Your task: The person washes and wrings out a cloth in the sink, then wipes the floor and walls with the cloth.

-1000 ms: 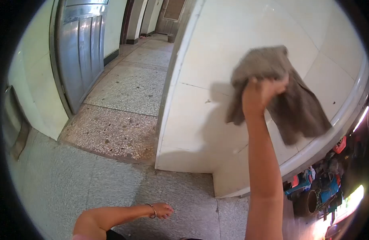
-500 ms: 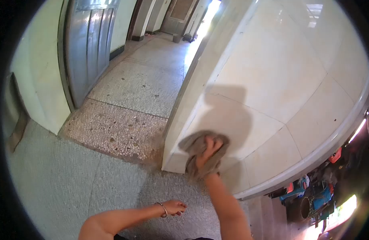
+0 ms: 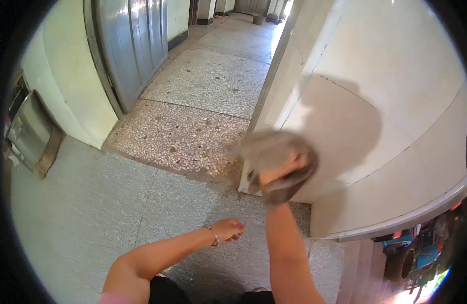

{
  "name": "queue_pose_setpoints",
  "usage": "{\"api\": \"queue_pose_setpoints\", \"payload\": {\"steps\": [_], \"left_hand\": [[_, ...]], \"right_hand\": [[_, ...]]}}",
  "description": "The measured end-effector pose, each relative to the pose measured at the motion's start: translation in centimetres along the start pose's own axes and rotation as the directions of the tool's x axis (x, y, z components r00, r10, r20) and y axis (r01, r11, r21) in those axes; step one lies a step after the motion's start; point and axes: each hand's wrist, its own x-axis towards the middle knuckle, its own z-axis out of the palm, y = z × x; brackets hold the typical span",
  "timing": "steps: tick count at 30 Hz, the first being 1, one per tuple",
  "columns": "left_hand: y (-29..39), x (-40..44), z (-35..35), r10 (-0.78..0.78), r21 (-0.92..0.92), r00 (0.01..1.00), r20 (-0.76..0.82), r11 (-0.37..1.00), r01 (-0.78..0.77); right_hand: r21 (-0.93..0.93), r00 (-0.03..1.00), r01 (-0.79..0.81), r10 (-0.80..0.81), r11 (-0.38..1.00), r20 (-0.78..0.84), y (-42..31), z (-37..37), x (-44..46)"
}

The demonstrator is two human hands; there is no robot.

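A grey-brown cloth (image 3: 271,147), blurred by motion, is bunched in my right hand (image 3: 289,166) at the lower left end of the pale tiled wall (image 3: 365,137). The hand's fingers are wrapped round the cloth, which lies at or just in front of the wall's edge; contact is unclear. My left hand (image 3: 229,230), with a bracelet at the wrist, hangs over the grey floor with its fingers curled together and nothing seen in them.
Left of the wall, a doorway with a speckled threshold (image 3: 177,142) leads to a corridor. A metal door (image 3: 134,45) stands at its left. A metal container (image 3: 30,129) is at far left. Pots and clutter (image 3: 399,263) lie at lower right.
My right hand first swept the cloth down and left across the wall, then slightly up and right. The view has tilted down. My left hand has risen a little in view.
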Motion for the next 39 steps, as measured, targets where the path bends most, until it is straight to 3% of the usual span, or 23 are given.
{"api": "queue_pose_setpoints", "payload": {"steps": [2,3,5,6,7,8,12,13,14,15,17,19,21,23,24,25,29,30,33,35,37,38,39], "left_hand": [[-1.7,-1.0,-1.0,-0.029,-0.034,0.999,-0.037,0.999,0.028],[-3.0,-1.8,-1.5,-0.071,-0.147,0.997,-0.026,0.987,0.066],[-4.4,-2.7,-2.1,-0.116,-0.247,0.993,-0.016,0.963,0.108],[-4.9,-3.1,-2.3,-0.135,-0.265,0.991,-0.019,0.956,0.125],[-5.2,-3.4,-2.2,-0.154,-0.283,0.988,-0.022,0.949,0.141],[-5.7,-3.6,-2.0,-0.161,-0.270,0.986,-0.029,0.951,0.148],[-4.7,-4.4,-0.8,-0.119,-0.308,0.993,0.023,0.944,0.120],[-4.1,-4.7,-0.4,-0.104,-0.310,0.994,0.031,0.945,0.109],[-4.0,-4.8,-0.1,-0.106,-0.290,0.994,0.038,0.950,0.112],[-4.1,-4.8,0.0,-0.105,-0.294,0.993,0.048,0.949,0.114],[-3.8,-4.6,-0.4,-0.102,-0.282,0.992,0.070,0.952,0.118],[-4.1,-4.2,-0.7,-0.130,-0.337,0.989,0.068,0.930,0.145],[-4.2,-3.8,0.0,-0.152,-0.316,0.987,0.050,0.935,0.160],[-4.3,-2.9,0.5,-0.162,-0.293,0.986,0.023,0.942,0.162],[-4.9,-2.3,0.5,-0.171,-0.271,0.984,0.057,0.945,0.180],[-5.2,-1.6,0.3,-0.185,-0.250,0.979,0.089,0.947,0.202],[-5.9,-0.6,0.5,-0.218,-0.289,0.964,0.153,0.923,0.254],[-5.1,-0.9,0.6,-0.222,-0.286,0.965,0.140,0.924,0.254],[-4.0,-1.3,0.2,-0.221,-0.300,0.968,0.119,0.921,0.247],[-4.6,-1.3,-0.9,-0.223,-0.323,0.969,0.106,0.914,0.246],[-6.3,-1.6,-2.3,-0.184,-0.462,0.978,0.101,0.862,0.210],[-6.5,-2.0,-2.3,-0.187,-0.470,0.978,0.088,0.858,0.206],[-6.5,-2.6,-2.4,-0.205,-0.470,0.977,0.058,0.858,0.208]], "right_hand": [[0.087,0.997,-0.041,0.035,0.995,0.070,0.8,1.8,-6.1],[0.088,0.996,-0.060,0.054,0.994,0.063,0.3,2.2,-8.7],[-0.140,0.938,-0.326,0.338,0.935,0.076,-0.7,3.4,-13.1],[-0.138,0.934,-0.339,0.350,0.931,0.070,-0.7,4.8,-14.9],[-0.084,0.738,-0.664,0.669,0.743,0.087,-0.6,6.6,-16.8],[-0.035,0.439,-0.895,0.890,0.446,0.122,-0.3,8.5,-18.9],[-0.033,0.321,-0.944,0.937,0.328,0.139,6.0,16.4,-31.0],[0.030,0.309,-0.949,0.912,0.313,0.268,7.8,19.0,-33.3],[0.088,0.304,-0.952,0.868,0.293,0.394,4.9,18.5,-33.2],[0.095,0.304,-0.952,0.875,0.290,0.377,7.0,16.8,-32.0],[0.165,0.215,-0.970,0.943,0.177,0.254,1.6,9.5,-20.0],[0.109,0.355,-0.933,0.924,0.342,0.142,-0.2,7.8,-14.7],[0.218,0.451,-0.887,0.868,0.408,0.209,-1.7,2.8,-7.0],[0.333,0.641,-0.741,0.762,0.583,0.093,-1.9,-0.4,-1.8],[0.362,0.648,-0.717,0.761,0.595,0.033,-1.8,-1.6,1.1],[0.472,0.726,-0.617,0.687,0.629,0.033,-1.0,-3.1,3.6],[0.263,0.862,-0.360,0.427,0.895,-0.272,2.6,-6.8,13.2],[0.169,0.850,-0.321,0.362,0.932,-0.382,4.5,-6.0,14.2],[0.037,0.851,-0.284,0.270,0.958,-0.450,7.9,-4.6,12.3],[0.156,0.838,-0.487,0.510,0.859,-0.196,8.7,-3.3,8.0],[0.207,0.725,-0.685,0.681,0.699,0.099,10.1,-1.2,1.0],[0.020,0.416,-0.905,0.875,0.425,0.249,14.6,3.2,-6.4],[0.032,0.413,-0.907,0.873,0.420,0.259,16.1,5.3,-8.9]]}}
